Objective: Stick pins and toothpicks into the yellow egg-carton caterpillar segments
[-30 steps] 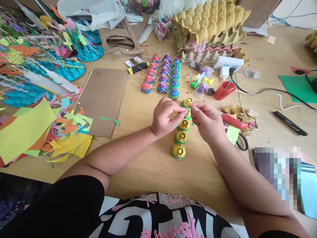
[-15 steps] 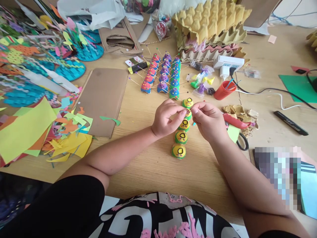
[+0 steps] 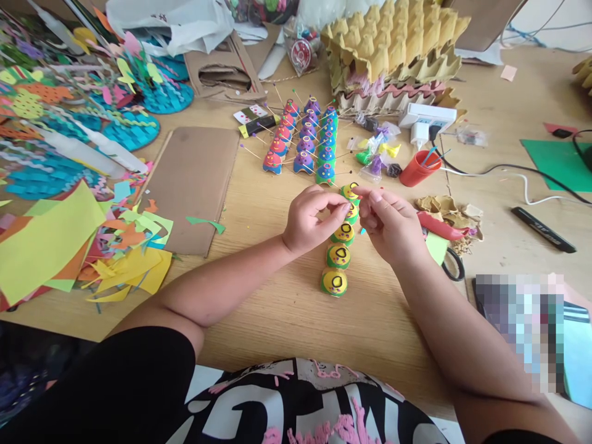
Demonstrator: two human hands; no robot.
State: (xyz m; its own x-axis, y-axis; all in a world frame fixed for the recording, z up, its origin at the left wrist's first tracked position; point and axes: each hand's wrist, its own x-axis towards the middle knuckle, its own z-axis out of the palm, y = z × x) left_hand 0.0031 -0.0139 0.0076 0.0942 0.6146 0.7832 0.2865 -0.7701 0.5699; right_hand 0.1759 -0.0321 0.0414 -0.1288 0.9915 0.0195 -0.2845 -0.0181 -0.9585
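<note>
A caterpillar-like strip of several yellow-topped green cups [image 3: 340, 256] runs down the table, with dark rings and small coloured dots on the tops. Over its left side my left hand [image 3: 313, 221] has thumb and index finger pinched together near the second cup; what they hold is too small to make out. On the strip's right, my right hand [image 3: 391, 222] is closed, its index finger pointing at the top cup, and a tiny red bit shows by the fingertip. Beyond stand red [image 3: 278, 147], purple [image 3: 305, 145] and blue-green [image 3: 326, 154] strips, with pins sticking out.
Brown cardboard [image 3: 192, 185] and paper scraps [image 3: 50, 240] lie on the left. Egg trays [image 3: 398, 43] are stacked at the back. A power strip [image 3: 428, 116], a red cup [image 3: 419, 169], torn carton bits [image 3: 446, 206] and a black marker [image 3: 543, 229] are on the right.
My hands have moved slightly apart. The right index finger has extended toward the top cup, while the left hand has kept its pinch in nearly the same place.
</note>
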